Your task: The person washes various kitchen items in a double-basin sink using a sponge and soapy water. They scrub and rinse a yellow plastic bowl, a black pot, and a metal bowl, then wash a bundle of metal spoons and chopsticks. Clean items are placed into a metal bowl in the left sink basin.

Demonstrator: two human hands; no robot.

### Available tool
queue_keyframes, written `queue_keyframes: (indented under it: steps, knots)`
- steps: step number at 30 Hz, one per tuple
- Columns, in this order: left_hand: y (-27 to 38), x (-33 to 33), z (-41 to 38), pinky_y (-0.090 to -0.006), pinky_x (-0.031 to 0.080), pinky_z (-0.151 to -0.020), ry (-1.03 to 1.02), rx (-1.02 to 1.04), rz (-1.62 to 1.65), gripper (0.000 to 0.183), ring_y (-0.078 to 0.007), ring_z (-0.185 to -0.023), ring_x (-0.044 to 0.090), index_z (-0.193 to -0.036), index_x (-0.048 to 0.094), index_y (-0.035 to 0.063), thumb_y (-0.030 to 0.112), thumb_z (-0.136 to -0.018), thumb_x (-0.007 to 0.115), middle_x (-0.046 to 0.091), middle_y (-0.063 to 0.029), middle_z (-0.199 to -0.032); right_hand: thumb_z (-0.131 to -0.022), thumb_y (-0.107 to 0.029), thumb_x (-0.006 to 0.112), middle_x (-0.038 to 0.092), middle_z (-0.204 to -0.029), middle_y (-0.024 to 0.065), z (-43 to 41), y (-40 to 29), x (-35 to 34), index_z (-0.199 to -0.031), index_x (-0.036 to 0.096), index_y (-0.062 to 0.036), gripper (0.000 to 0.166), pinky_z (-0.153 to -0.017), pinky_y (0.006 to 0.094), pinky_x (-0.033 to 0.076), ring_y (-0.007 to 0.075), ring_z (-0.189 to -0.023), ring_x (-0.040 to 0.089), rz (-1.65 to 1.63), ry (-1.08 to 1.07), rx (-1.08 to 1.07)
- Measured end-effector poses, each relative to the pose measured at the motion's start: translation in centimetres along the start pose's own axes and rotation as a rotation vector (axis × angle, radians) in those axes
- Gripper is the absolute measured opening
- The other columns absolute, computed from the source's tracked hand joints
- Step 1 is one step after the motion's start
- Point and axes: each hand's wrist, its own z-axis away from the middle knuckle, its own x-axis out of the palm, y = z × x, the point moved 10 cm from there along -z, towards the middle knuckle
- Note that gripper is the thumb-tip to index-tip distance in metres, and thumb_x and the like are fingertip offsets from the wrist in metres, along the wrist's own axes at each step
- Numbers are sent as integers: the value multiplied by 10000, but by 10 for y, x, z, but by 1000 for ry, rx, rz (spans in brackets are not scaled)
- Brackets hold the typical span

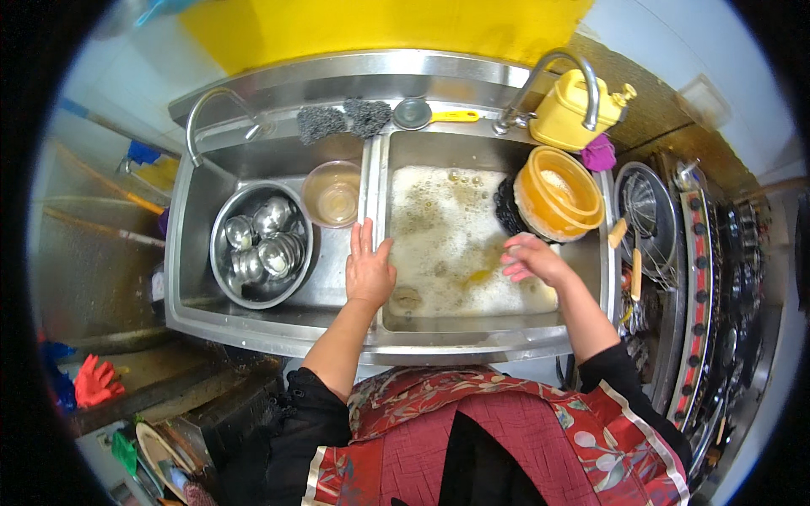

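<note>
My left hand rests with its fingers apart on the divider of a stainless steel double sink. Above the right basin, my right hand is half curled; nothing clear shows in it. Soapy water fills that basin. Stacked orange plastic basins stand beyond the right hand, against a dark mesh-like thing. In the left basin, a round metal bowl holds several small shiny metal bowls. A translucent plastic bowl sits beside it, near the divider.
Two curved faucets rise behind the sink. Grey scrubbing pads, a yellow-handled brush or scraper and a yellow jug line the back ledge. Wire strainers with wooden handles lie at right; red gloves lie at lower left.
</note>
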Motion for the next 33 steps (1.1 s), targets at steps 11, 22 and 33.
queue_keyframes:
  steps: [11, 22, 33]
  knots:
    - [-6, 3, -6, -422, 385, -909, -24, -21, 42, 394, -327, -1319, 172, -1050, 586, 140, 59, -664, 599, 214, -152, -1411, -744, -299, 572, 290, -1349, 270, -244, -8, 20, -1338, 316, -45, 695, -1040, 375, 268, 369, -1278, 248, 1126, 337, -254]
    - [-5, 4, -11, -443, 368, -940, -28, -20, 64, 407, -374, -1296, 205, -1019, 599, 127, 35, -623, 602, 229, -179, -1400, -738, -406, 568, 330, -1343, 196, -245, 53, 118, -1200, 500, -31, 599, -981, 469, 311, 353, -1236, 321, 1433, 75, -24]
    - [-2, 1, -12, -429, 390, -909, 0, 0, 23, 394, -355, -1301, 204, -1017, 602, 121, 44, -631, 597, 230, -171, -1404, -695, -111, 589, 432, -1215, 196, -162, 107, 190, -1344, 281, -57, 721, -925, 459, 349, 345, -1099, 449, 1244, -86, -336]
